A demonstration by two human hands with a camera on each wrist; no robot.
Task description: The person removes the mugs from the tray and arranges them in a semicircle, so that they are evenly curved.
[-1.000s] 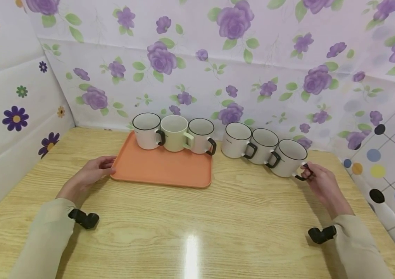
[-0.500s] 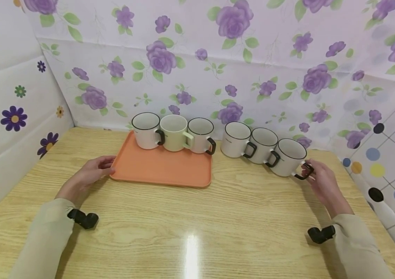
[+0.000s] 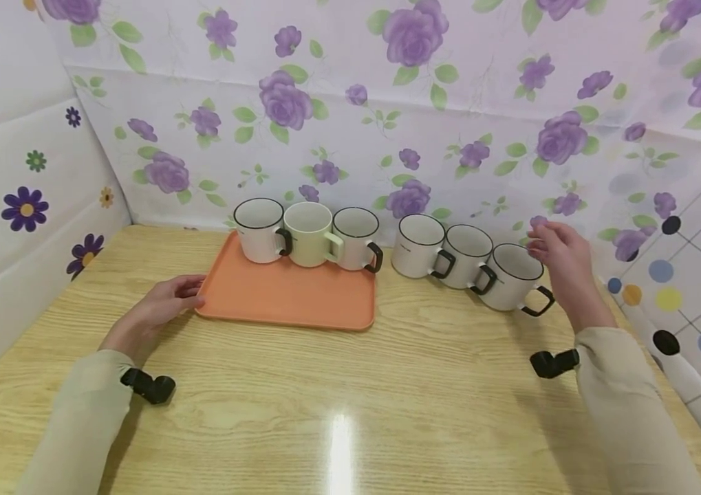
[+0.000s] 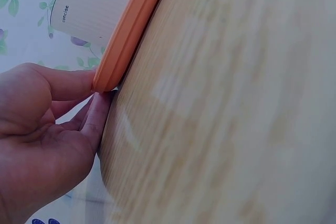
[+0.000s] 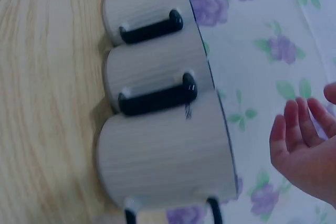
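Head view: the left hand (image 3: 161,309) rests on the bench (image 3: 338,399) with its fingertips against the near left corner of the orange tray (image 3: 288,295). Three mugs stand along the tray's far edge. Three more stand in a row on the bench to its right, touching one another. The right hand (image 3: 557,258) hovers just over the rim of the end mug (image 3: 514,278), fingers loosely spread and holding nothing; the mug's black handle points toward the person.

Left wrist view: the thumb (image 4: 63,85) and fingers (image 4: 97,116) press on the tray's rim (image 4: 131,30) without curling round it, so the hand braces the tray rather than lifts it. A mug (image 4: 89,14) shows beyond.

Right wrist view: the open hand (image 5: 304,145) hangs apart from the end mug (image 5: 163,150), with the other two bench mugs lined up behind.

By my reading, the step in hand is fetching the end mug to join those on the tray. The next move calls for closing on its rim or handle and lifting straight up, clear of the neighbour it touches.
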